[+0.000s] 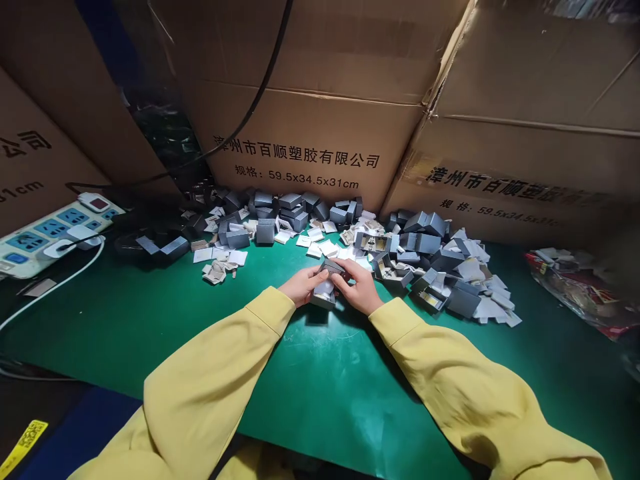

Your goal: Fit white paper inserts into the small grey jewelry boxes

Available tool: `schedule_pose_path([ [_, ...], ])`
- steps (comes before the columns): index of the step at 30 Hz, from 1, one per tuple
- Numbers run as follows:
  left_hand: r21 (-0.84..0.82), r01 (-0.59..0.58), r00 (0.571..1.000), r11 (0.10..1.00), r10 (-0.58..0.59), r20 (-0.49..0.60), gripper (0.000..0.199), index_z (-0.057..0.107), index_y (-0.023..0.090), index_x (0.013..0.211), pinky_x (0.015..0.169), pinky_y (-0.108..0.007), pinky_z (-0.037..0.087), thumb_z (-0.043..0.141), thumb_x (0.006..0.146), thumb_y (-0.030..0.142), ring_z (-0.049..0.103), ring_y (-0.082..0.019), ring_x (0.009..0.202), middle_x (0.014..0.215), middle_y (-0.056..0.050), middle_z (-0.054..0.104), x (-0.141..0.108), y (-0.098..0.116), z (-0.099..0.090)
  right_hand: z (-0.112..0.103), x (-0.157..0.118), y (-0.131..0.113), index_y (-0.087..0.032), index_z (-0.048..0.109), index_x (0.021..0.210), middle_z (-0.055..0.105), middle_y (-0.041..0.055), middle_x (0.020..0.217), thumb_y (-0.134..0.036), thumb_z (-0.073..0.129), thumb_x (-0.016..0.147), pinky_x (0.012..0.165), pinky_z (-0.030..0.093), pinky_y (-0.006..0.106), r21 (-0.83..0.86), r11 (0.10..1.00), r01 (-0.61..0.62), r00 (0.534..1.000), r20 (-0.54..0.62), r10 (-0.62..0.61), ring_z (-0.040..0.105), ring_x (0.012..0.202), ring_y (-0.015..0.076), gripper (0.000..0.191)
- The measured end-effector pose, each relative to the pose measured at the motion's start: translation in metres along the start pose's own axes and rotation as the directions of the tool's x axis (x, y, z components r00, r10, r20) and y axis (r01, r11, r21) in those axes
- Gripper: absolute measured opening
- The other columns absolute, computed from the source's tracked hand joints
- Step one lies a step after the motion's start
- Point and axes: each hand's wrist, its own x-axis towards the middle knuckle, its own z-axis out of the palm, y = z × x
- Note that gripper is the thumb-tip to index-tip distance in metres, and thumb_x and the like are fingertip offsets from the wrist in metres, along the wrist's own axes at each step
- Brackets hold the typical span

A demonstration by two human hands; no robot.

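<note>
Near the middle of the green table, a small dark grey box (324, 298) with a whitish inside is held between both hands, its lid raised. My left hand (301, 285) grips the box from its left side, thumb at the opening. On the other side, my right hand (359, 287) has its fingers on the lid and upper right edge. Just beyond the hands lie white card pieces (320, 248). Several open dark boxes (393, 270) lie to the right of my right hand, with pale inserts inside.
Dark closed boxes (265, 231) are piled along the back, before large cardboard cartons (310, 127). A power strip (55, 230) with cables sits at the left. At the right are heaped white pieces (493, 300) and a plastic bag (583, 293).
</note>
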Motion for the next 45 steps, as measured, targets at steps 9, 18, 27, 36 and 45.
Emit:
schedule_pose_path([
  [9, -0.055, -0.182, 0.944, 0.982, 0.159, -0.289, 0.035, 0.050, 0.007, 0.106, 0.063, -0.037, 0.055, 0.057, 0.082, 0.030, 0.067, -0.023, 0.070, 0.082, -0.016, 0.068, 0.004, 0.022, -0.018, -0.005, 0.036, 0.015, -0.020, 0.064, 0.087, 0.065, 0.0088, 0.082, -0.027, 0.043, 0.085, 0.068, 0.042, 0.032, -0.490, 0.870, 0.061, 0.996, -0.029, -0.086, 0.052, 0.086, 0.0222, 0.022],
  [18, -0.068, -0.178, 0.941, 0.982, 0.150, -0.303, 0.034, 0.052, 0.008, 0.101, 0.062, -0.036, 0.055, 0.053, 0.083, 0.036, 0.066, -0.022, 0.066, 0.079, -0.016, 0.068, 0.004, 0.023, -0.020, 0.005, 0.101, 0.034, -0.016, 0.064, 0.056, 0.061, 0.0160, 0.061, -0.008, 0.051, 0.076, 0.076, 0.028, 0.048, -0.776, 0.619, -0.116, 0.992, -0.064, 0.105, 0.046, 0.089, 0.0300, 0.026],
  [27, -0.241, -0.141, 0.985, 0.960, 0.111, -0.134, 0.035, 0.062, 0.007, 0.092, 0.072, -0.034, 0.052, 0.043, 0.086, 0.035, 0.065, -0.022, 0.079, 0.088, -0.016, 0.068, 0.001, 0.025, -0.024, -0.015, 0.101, 0.002, -0.017, 0.059, 0.066, 0.062, 0.0087, 0.073, -0.029, 0.051, 0.078, 0.068, 0.036, 0.034, -0.508, 0.845, -0.165, 0.980, -0.180, 0.082, 0.051, 0.073, 0.0205, 0.019],
  [36, -0.419, -0.159, 0.987, 0.894, 0.149, -0.056, 0.033, 0.058, 0.013, 0.108, 0.084, -0.048, 0.047, 0.044, 0.085, 0.031, 0.060, -0.028, 0.096, 0.101, -0.012, 0.065, -0.006, 0.027, -0.020, -0.008, 0.022, -0.006, -0.019, 0.051, 0.070, 0.047, -0.0046, 0.055, -0.050, 0.057, 0.073, 0.046, 0.032, 0.022, 0.443, 0.818, -0.368, 0.921, 0.053, 0.386, 0.040, 0.047, 0.0079, 0.033],
  [45, -0.308, -0.035, 0.996, 0.951, 0.007, -0.090, 0.039, 0.055, 0.010, 0.115, 0.091, -0.054, 0.043, 0.048, 0.084, 0.033, 0.061, -0.029, 0.096, 0.105, -0.015, 0.064, -0.004, 0.017, -0.015, 0.002, 0.006, 0.012, -0.018, 0.052, 0.069, 0.050, -0.0050, 0.052, -0.053, 0.064, 0.065, 0.048, 0.039, 0.024, 0.576, 0.694, -0.431, 0.890, 0.147, 0.431, 0.044, 0.047, 0.0083, 0.037],
])
